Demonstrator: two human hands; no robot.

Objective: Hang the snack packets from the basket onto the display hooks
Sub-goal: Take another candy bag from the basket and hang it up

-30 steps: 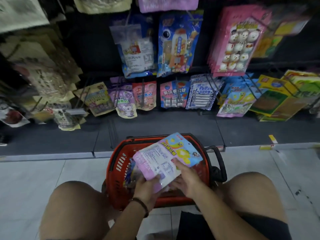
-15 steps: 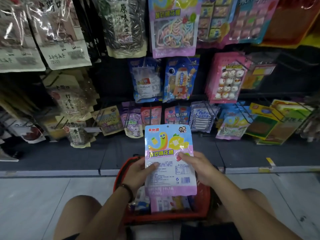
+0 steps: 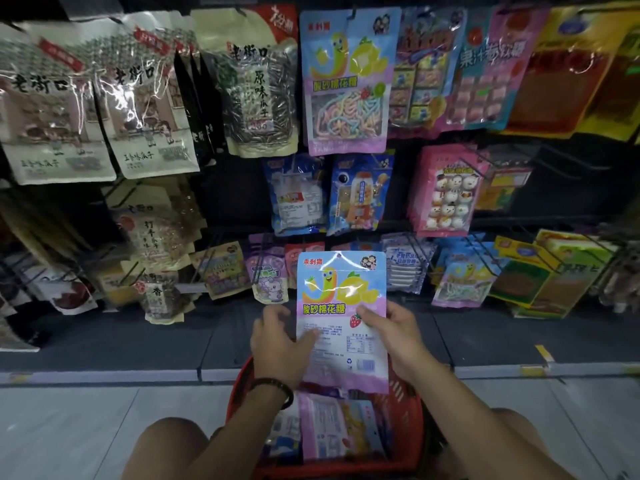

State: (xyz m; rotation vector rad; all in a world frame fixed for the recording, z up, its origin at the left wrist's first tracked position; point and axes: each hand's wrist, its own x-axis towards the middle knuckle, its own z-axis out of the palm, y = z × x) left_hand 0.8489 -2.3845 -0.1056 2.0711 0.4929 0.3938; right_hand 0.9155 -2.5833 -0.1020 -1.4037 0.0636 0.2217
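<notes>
A pink and blue snack packet (image 3: 341,292) with a yellow worm drawing stands upright above the red basket (image 3: 410,407). My left hand (image 3: 280,344) grips its left edge, thumb on the front. My right hand (image 3: 394,336) grips its right edge the same way. A matching packet (image 3: 348,81) hangs on a hook (image 3: 353,12) in the top row, straight above the held one. Several more packets (image 3: 341,431) lie in the basket between my knees.
Rows of hanging snack packets fill the dark display wall. Sunflower seed bags (image 3: 138,105) hang upper left, a pink packet (image 3: 446,192) at mid right, and yellow-green packets (image 3: 540,271) at lower right. A dark shelf base (image 3: 138,341) runs along the tiled floor.
Both hands lifted the packet out of the basket and turned it upright, facing me. My view tilted upward, bringing the top row of the display into sight.
</notes>
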